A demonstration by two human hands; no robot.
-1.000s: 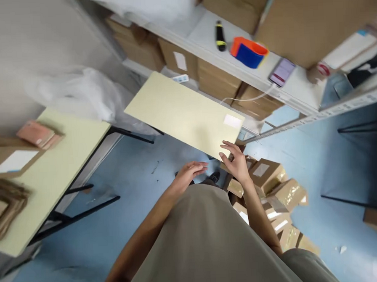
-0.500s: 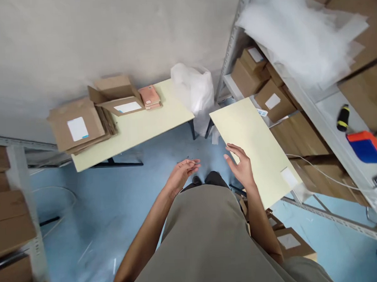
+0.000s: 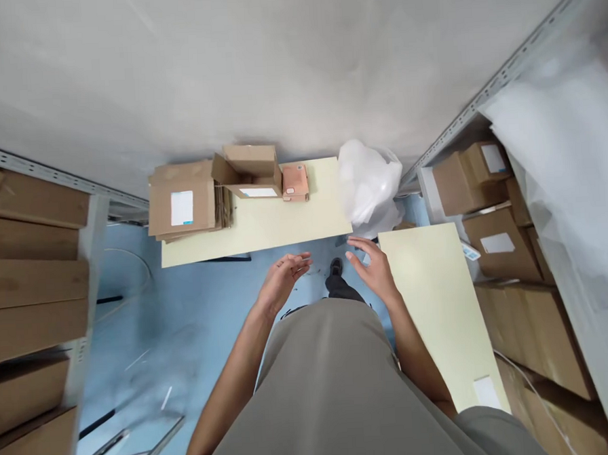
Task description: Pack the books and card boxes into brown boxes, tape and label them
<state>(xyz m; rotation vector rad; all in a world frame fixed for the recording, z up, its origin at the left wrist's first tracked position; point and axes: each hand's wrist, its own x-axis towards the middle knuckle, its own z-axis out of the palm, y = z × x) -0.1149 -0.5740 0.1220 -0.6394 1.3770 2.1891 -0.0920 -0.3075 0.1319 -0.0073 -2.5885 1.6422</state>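
My left hand (image 3: pixel 283 280) is in the air in front of my body, its fingers stretched out and nothing in it. Across from it, my right hand (image 3: pixel 373 270) is also raised, thumb and fingers apart, holding nothing. Beyond both hands stands a pale yellow table (image 3: pixel 283 227) against the wall. On it are a stack of flattened cardboard boxes (image 3: pixel 165 204), an open cardboard box (image 3: pixel 253 172) with a white label, a small orange box (image 3: pixel 295 182) and a white plastic bag (image 3: pixel 367 183) at the right end. A second pale yellow table (image 3: pixel 434 295) lies close to my right hand.
Shelving with cardboard boxes (image 3: pixel 32 282) stands at the left. On the right, another shelf holds labelled boxes (image 3: pixel 498 241) and a pile of white plastic sheets (image 3: pixel 565 153). Metal legs (image 3: pixel 153 453) stand on the blue floor at lower left.
My view has turned right to left, so the wall table sits more central and nearer. A foot shows stepped forward. Both hands stay raised and empty.
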